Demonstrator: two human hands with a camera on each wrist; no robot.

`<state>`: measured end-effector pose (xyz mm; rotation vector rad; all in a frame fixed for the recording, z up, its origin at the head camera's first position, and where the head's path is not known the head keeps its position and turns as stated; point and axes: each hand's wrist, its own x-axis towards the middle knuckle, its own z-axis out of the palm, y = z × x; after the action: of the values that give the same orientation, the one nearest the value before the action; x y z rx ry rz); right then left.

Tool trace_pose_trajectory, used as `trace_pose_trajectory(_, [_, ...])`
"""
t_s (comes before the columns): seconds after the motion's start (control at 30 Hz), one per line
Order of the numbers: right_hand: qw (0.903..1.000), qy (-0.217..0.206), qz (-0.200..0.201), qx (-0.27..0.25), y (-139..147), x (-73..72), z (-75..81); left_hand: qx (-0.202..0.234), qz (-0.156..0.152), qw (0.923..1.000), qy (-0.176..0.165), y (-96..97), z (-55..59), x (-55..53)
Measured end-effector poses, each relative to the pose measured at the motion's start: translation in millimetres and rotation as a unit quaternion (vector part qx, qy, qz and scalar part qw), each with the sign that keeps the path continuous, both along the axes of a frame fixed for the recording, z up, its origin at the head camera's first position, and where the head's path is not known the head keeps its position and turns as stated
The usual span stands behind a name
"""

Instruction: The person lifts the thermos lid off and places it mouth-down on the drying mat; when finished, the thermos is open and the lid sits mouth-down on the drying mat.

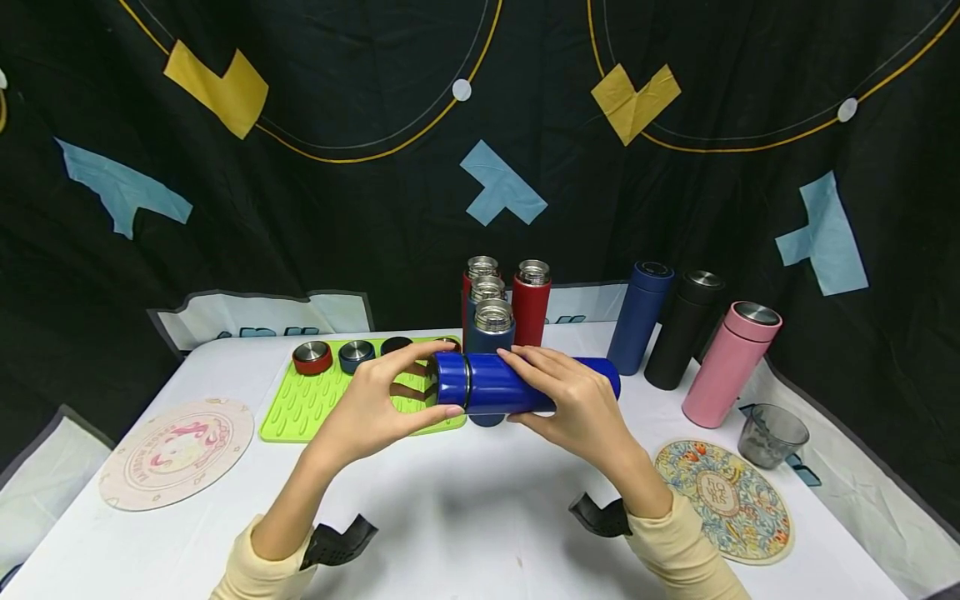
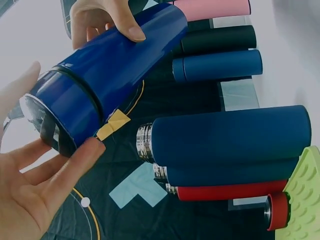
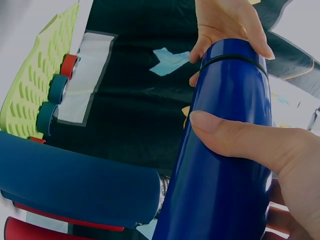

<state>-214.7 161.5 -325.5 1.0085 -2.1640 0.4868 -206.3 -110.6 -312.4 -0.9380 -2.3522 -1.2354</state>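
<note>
A glossy blue thermos bottle [image 1: 487, 385] is held sideways above the table in the head view, its lid end to the left. My right hand [image 1: 576, 398] grips the body, with the thumb lying across it in the right wrist view. Around the blue lid [image 2: 59, 107], my left hand [image 1: 363, 408] pinches with thumb and fingertips spread to either side. A dark ring marks the seam between lid and body. Just behind the thermos stand lidless bottles with steel necks, among them a navy bottle [image 1: 491, 340] and a red bottle [image 1: 532, 307].
A lime-green mat [image 1: 307, 408] at back left carries several lids, including a red lid [image 1: 312, 358] and a navy lid [image 1: 356, 355]. Lidded navy [image 1: 639, 321], black [image 1: 681, 335] and pink bottles [image 1: 729, 367] stand right. Nearby are a clear cup [image 1: 772, 437] and round placemats [image 1: 723, 500].
</note>
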Motion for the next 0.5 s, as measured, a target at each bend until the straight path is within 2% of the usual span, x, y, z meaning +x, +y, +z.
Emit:
trace_pose_trajectory(0.17, [0.9999, -0.013, 0.002, 0.005, 1.1, -0.7, 0.3, -0.023, -0.01, 0.9997, 0.001, -1.3, 0.0, 0.0])
trace_pose_trajectory(0.37, [0.9984, -0.053, 0.02, -0.006, 5.4, -1.5, 1.6, -0.055, -0.057, 0.9956, 0.051, -3.2, 1.6, -0.2])
trace_pose_trajectory(0.5, [0.9964, -0.076, 0.032, -0.015, 8.2, -2.3, 2.1, -0.061, -0.075, 0.9923, 0.077, -2.8, 2.6, -1.1])
